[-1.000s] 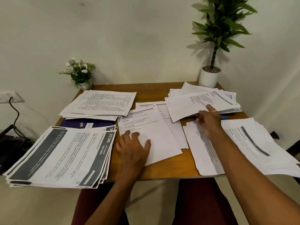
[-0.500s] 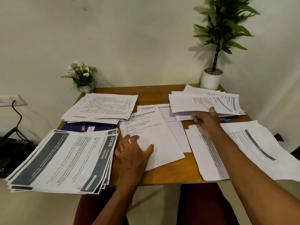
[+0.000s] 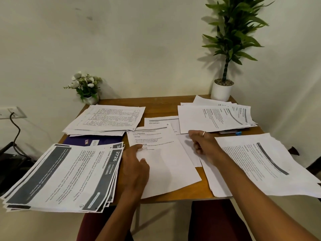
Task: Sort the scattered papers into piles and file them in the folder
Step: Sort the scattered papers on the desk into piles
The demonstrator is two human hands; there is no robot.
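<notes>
Papers lie in piles on a small wooden table (image 3: 166,103). A dark-banded pile (image 3: 69,174) overhangs the front left corner. A pile of table-printed sheets (image 3: 107,119) lies at the back left, and part of a purple folder (image 3: 78,140) shows between these two. At the centre sheet (image 3: 166,164), my left hand (image 3: 135,169) is on the left edge, thumb on top. My right hand (image 3: 203,143), ring on one finger, hovers with curled fingers over a plain sheet (image 3: 188,150), just below the back right pile (image 3: 213,117). Another pile (image 3: 257,162) covers the front right.
A small pot of white flowers (image 3: 86,87) stands at the back left corner and a tall green plant in a white pot (image 3: 222,89) at the back right. A blue pen (image 3: 238,133) pokes out under the back right pile. A wall socket with a cable (image 3: 12,113) is at the left.
My right hand let go of the sheet it laid on the back right pile and drew back toward the centre. My left hand slid from flat on the centre sheet to its left edge.
</notes>
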